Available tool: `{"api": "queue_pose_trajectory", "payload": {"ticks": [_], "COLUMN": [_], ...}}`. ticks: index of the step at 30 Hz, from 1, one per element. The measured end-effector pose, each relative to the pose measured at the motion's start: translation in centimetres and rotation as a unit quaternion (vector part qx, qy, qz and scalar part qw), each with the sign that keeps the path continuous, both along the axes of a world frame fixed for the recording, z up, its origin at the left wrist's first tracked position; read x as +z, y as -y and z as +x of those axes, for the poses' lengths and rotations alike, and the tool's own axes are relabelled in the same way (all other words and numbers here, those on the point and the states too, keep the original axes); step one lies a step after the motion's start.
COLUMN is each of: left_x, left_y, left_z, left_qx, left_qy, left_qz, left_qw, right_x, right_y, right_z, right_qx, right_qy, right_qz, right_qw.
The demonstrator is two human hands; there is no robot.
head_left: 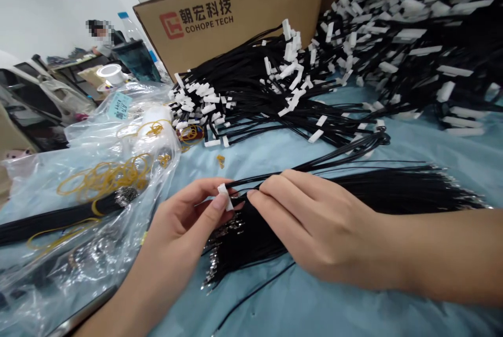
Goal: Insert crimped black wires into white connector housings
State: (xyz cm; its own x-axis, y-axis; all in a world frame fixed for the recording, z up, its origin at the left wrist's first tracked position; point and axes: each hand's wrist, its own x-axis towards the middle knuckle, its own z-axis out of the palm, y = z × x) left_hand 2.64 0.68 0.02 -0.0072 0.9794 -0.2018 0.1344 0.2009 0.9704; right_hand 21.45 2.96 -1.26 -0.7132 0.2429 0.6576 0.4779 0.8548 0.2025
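Between its thumb and fingers, my left hand (181, 227) pinches a small white connector (225, 195) at the end of thin black wires (310, 163). Close beside it, the fingers of my right hand (318, 221) are bunched together over black wire near that connector; their tips are partly hidden, so the exact piece they grip cannot be made out. Under both hands lies a flat bundle of loose black wires (255, 237) with shiny metal terminals at its ends. A single black wire (255, 293) trails off towards the front.
Finished-looking black cables with white connectors (212, 104) lie behind, and a tall heap of them (408, 38) rises at right. A cardboard box (243, 17) stands behind. Clear plastic bags (98, 263) and yellow rubber bands (110, 177) cover the left of the blue cloth (432, 143). A person (104, 38) sits far back.
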Motion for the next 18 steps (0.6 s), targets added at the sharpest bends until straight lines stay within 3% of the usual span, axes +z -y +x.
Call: {"api": "queue_pose_trajectory", "payload": {"ticks": [18], "left_x": [0.2], "left_y": [0.39], "left_z": [0.1], "left_qx": [0.002], "left_qy": [-0.042], "left_qz": [0.036], "left_qw": [0.998], "right_x": [-0.09], "right_y": [-0.04], "right_z": [-0.08], "right_qx": [0.011], "right_qy": [-0.008], "right_qz": [0.009], "right_qw": [1.0]}}
